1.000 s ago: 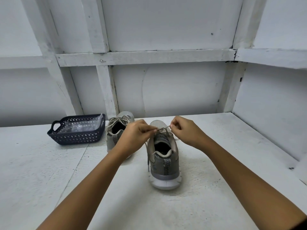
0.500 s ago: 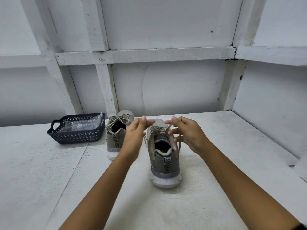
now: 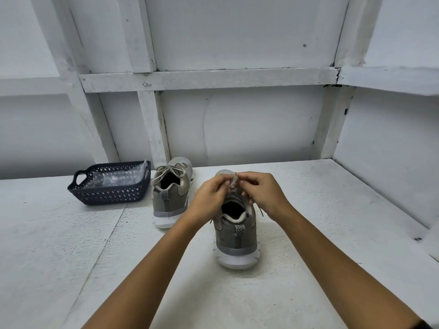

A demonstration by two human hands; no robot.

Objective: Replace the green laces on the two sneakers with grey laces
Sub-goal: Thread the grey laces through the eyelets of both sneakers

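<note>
Two grey sneakers stand on the white table, heels toward me. The nearer sneaker (image 3: 236, 236) is in the middle; its grey lace (image 3: 234, 181) rises in a loop over the tongue. My left hand (image 3: 211, 197) and my right hand (image 3: 261, 191) meet above the tongue, and both pinch that lace loop between fingertips. A loose lace end hangs down the shoe's right side. The other sneaker (image 3: 171, 193) stands further back to the left, with a grey lace tied in a bow.
A dark blue perforated basket (image 3: 107, 194) with clear plastic bags inside sits at the back left, close to the left sneaker. White framed walls close the table in behind and on the right.
My hands came together from apart and now pinch the lace loop over the tongue, after pulling the ends sideways a second ago.
</note>
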